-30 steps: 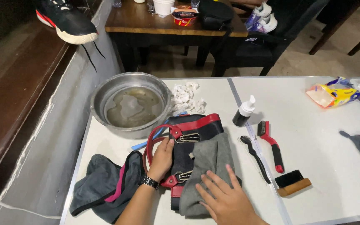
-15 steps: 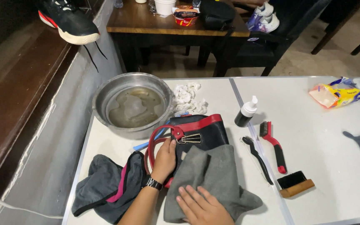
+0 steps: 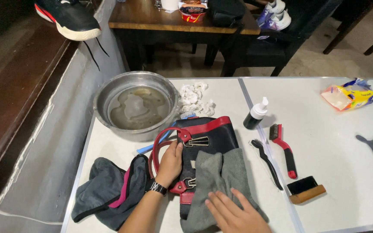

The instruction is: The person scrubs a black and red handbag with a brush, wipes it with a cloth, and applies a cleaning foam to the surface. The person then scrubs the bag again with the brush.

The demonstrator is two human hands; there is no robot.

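While your left hand [image 3: 170, 162] lies open on the black-and-red bag [image 3: 208, 142], pinning it to the counter [image 3: 324, 129], your right hand [image 3: 234, 211] presses flat, fingers spread, on the grey cloth [image 3: 221, 177] covering the bag's right side.

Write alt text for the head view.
A person's right hand presses a grey cloth onto a black and red bag on a white table, while the left hand steadies the bag. A metal bowl of water, brushes and a bottle lie around it.
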